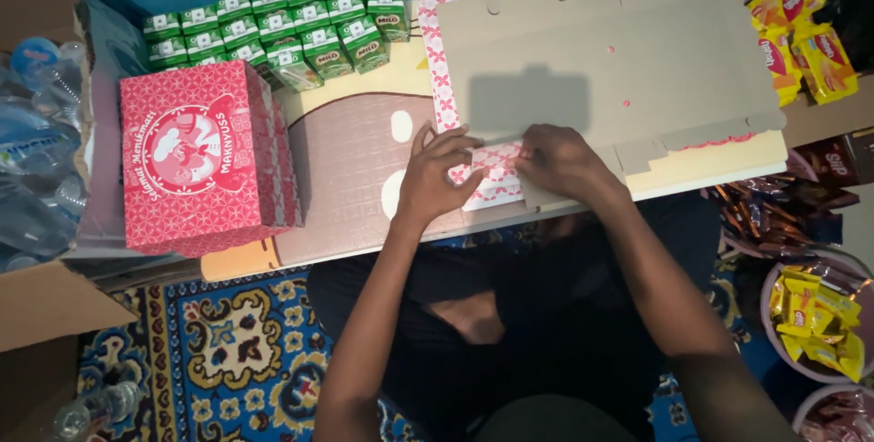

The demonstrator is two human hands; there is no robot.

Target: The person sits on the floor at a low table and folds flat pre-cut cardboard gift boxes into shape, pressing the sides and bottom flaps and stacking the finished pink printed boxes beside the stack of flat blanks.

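A flat, unfolded cardboard box blank [619, 50] lies grey side up on a low table [355, 146], with a red and white patterned edge showing. My left hand [437, 173] and my right hand [560, 162] both press down on its near patterned flap [494, 167], fingers bent over the fold. A stack of assembled red patterned boxes [196, 155] stands at the table's left.
Rows of small green drink cartons [282, 28] line the table's back left. Water bottles [36, 132] fill a cardboard carton at far left. Yellow snack packets [806, 37] lie at right, more in a bowl [819, 314]. A patterned blue carpet [218, 351] lies below.
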